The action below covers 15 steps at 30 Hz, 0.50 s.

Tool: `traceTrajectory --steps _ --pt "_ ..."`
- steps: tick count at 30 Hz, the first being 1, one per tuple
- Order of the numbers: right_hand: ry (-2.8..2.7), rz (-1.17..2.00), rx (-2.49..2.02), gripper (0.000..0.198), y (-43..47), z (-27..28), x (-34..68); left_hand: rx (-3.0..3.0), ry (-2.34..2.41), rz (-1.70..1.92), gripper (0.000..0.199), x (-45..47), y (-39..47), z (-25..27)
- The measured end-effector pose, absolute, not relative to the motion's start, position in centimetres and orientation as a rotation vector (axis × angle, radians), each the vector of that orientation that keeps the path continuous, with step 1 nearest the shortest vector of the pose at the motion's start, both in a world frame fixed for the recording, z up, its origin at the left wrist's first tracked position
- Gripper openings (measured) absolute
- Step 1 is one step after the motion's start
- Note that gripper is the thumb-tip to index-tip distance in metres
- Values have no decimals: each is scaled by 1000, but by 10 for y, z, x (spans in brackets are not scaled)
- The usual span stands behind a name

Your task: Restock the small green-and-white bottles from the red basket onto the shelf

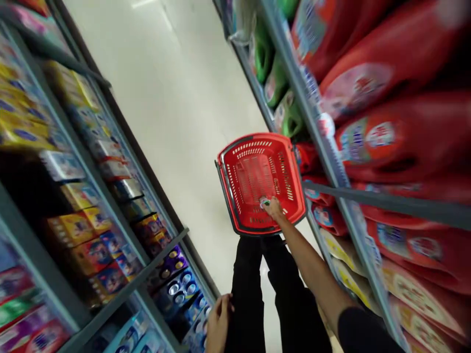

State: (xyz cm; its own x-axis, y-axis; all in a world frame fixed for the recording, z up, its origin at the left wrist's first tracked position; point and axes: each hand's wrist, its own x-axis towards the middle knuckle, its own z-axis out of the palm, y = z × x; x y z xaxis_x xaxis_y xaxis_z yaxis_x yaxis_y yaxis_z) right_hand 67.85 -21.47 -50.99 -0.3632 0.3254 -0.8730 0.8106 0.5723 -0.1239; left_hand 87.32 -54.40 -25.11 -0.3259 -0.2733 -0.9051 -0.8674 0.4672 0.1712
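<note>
The right hand [273, 208] reaches down into a red shopping basket [235, 196] that sits on the shop floor [176, 98], close against the foot of the shelves on the person's right. Its fingers are closed around a small green and white item [264, 201], which lies low inside the basket near the rim closest to the person. The item is too small and blurred to tell what it is or which way its long axis runs. It sits just beyond the fingertips, toward the middle of the basket floor. The basket's long axis runs roughly away from the person, along the aisle. The right hand is on the item; the left hand [218, 321] is well apart from it, hanging beside the person's dark trousers [253, 294], fingers loosely curled and holding nothing. Red detergent bottles [397, 132] fill the right shelves; coloured boxes [84, 230] fill the left shelves.
</note>
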Motion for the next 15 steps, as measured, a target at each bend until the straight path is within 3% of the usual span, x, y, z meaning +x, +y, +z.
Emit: traceTrajectory --steps 2,4,8,11,15 --pt "1914 -589 875 95 -229 -559 671 -1150 1788 882 121 874 -550 -257" --pt "1917 -493 824 104 -237 -595 672 -1239 1734 920 119 873 -559 -267" --pt "1907 -437 782 75 -239 -620 675 -1245 1656 984 101 880 -574 -277" --pt "1979 -440 751 76 -235 -582 674 -1313 1699 1024 109 875 -564 -261" --pt "2158 -588 586 73 -217 -445 686 -1192 1765 1051 118 833 -527 -220"
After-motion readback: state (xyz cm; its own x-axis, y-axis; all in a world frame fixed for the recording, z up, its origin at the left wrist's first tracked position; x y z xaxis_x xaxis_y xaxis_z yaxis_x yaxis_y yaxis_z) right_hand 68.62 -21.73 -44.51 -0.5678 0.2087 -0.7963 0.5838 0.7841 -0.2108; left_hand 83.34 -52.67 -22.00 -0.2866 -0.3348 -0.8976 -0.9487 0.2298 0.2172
